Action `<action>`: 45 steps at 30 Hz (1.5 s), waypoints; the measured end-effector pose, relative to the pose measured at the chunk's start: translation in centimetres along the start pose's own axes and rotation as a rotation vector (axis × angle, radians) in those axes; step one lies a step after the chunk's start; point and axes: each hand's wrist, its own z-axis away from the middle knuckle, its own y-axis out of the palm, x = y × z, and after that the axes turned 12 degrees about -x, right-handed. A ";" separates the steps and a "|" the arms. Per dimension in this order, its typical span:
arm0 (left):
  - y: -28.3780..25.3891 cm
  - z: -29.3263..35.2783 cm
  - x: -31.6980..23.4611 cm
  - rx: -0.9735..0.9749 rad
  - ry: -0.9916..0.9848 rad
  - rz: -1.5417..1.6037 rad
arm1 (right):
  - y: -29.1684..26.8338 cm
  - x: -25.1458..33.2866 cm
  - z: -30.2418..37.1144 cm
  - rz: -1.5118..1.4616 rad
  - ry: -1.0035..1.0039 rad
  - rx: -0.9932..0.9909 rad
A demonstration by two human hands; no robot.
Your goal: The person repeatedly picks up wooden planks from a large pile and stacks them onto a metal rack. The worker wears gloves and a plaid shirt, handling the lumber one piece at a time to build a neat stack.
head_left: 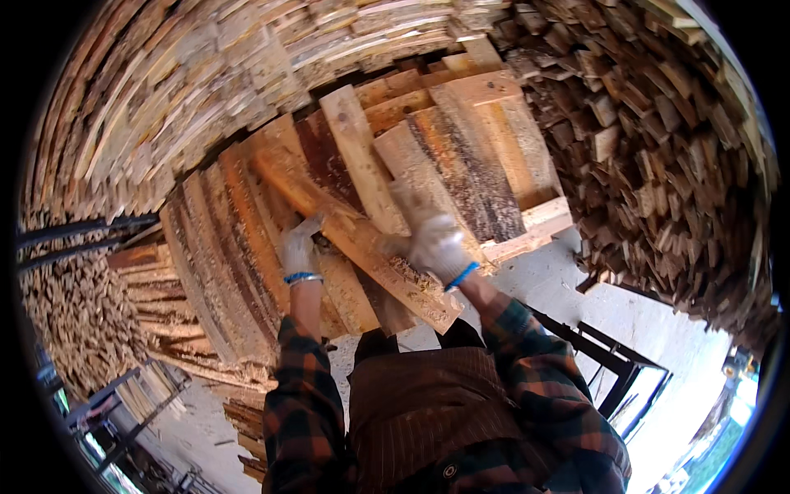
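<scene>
An orange-brown wooden plank (350, 235) with rough bark patches lies aslant across a layer of boards in front of me. My left hand (299, 249), in a white knit glove with a blue cuff, grips its left edge; the fingertips are partly hidden. By the plank's right edge is my right hand (441, 249), gloved the same way. Motion smears its fingers, and whether they grip the wood cannot be made out. A pale board (354, 140) lies just beyond the plank, and a dark, bark-marked board (485, 177) lies to the right.
Tall stacks of cut boards rise at the back (271, 62) and right (634, 140). More stacked wood (74, 321) stands at the left. A black metal frame (605, 362) is on the pale floor (642, 321) at my lower right. Sawdust and chips cover several boards.
</scene>
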 end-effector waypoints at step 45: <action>-9.3 22.2 20.7 -0.240 -0.408 1.095 | 7.4 7.2 14.8 0.052 -0.823 0.494</action>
